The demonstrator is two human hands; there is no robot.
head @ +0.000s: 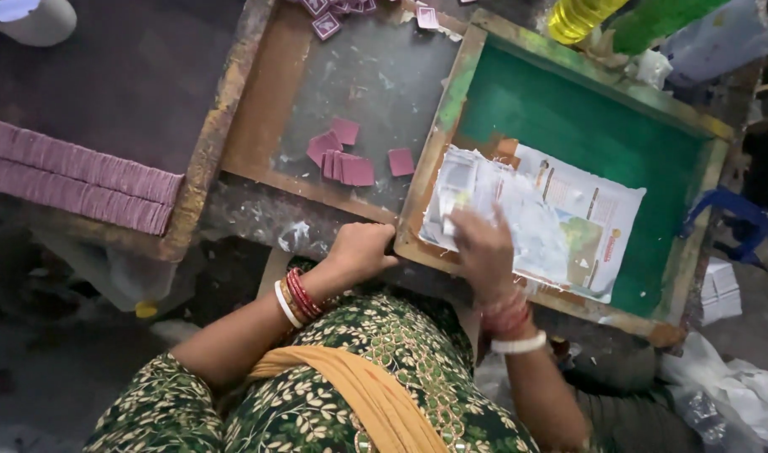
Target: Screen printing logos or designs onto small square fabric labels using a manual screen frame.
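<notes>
Looking down from the head camera, the view showed a person in a green patterned dress with a mustard scarf, seated at a worn, stained tabletop (258, 214).

The left hand (363, 249) was curled over the near left corner of a wooden-framed screen with green mesh (619, 143), fingers closed on the frame edge. Red and white bangles (293, 298) circled that wrist.

The right hand (483, 252) lay on a sheet of printed paper (568, 220) spread across the near part of the green mesh. Its fingers were spread and blurred, so whether they pinched the paper or only pressed on it could not be told. The two hands were apart, the frame corner between them.

Beside the screen on the left sat a second wooden frame with grey mesh (375, 84). A loose cluster of small pink square cards (343, 159) lay on it, and more cards (333, 10) showed at its far edge.

Further left, long pink stacks of cards (73, 180) ran along the tabletop. A yellow bottle (578, 17) stood beyond the screen's far corner.
</notes>
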